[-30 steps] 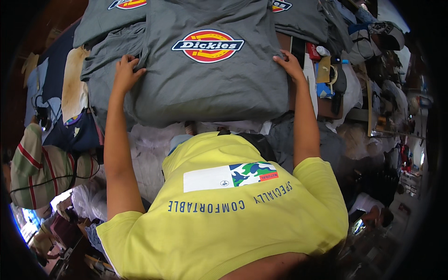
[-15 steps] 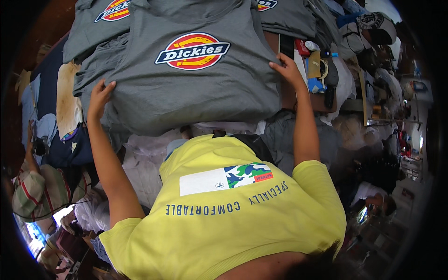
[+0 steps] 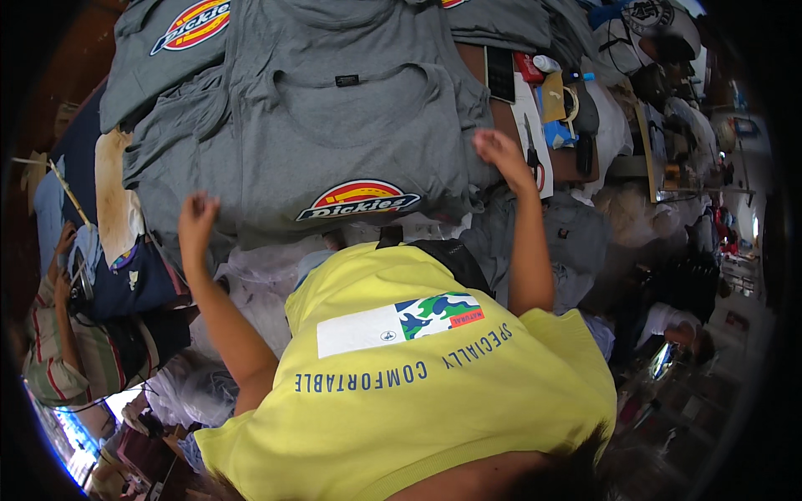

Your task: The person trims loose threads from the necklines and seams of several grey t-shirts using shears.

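Observation:
A grey sleeveless top [image 3: 334, 159] lies spread in front of me, its wide neckline on the far side. Its red, yellow and blue emblem hangs over the near edge, close to my body. My left hand [image 3: 198, 224] is just at the top's left side, slightly blurred, fingers apart and nothing held. By the right side my right hand [image 3: 505, 159] is raised, its fingers loosely bent and apart, with no cloth visible in them. Beneath and beyond lie more grey tops [image 3: 192, 50] with the same emblem.
To the right are a dark phone [image 3: 500, 75], scissors [image 3: 533, 154] on white paper and a tape roll [image 3: 571, 104]. Grey cloth [image 3: 560, 242] is piled beside my right arm. At the left, another person in a striped shirt [image 3: 58, 342] works near a stained cloth [image 3: 115, 179].
The grey top has come toward me and down, so its neckline now shows and its emblem sits at the near edge. Both hands have let go of the cloth.

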The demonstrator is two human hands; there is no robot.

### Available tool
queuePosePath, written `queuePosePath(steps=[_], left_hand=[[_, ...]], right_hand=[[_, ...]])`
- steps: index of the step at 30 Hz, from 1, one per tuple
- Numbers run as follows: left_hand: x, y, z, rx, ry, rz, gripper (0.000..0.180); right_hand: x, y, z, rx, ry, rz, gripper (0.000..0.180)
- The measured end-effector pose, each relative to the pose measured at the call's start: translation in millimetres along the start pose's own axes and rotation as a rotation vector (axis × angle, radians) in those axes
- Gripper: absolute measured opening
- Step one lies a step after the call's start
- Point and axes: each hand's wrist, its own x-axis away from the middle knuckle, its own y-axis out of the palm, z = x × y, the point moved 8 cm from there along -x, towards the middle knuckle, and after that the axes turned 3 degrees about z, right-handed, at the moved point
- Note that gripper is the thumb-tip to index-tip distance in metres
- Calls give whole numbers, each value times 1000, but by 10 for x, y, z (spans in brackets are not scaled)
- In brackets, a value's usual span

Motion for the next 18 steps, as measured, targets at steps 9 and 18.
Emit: queuePosePath(steps=[9, 18], left_hand=[[-990, 996, 1114, -238, 235, 182, 47], [1224, 1289, 856, 1532, -582, -831, 58]], right_hand=[[-852, 618, -398, -367, -4, 21, 47], [998, 1245, -25, -788, 249, -645, 91]])
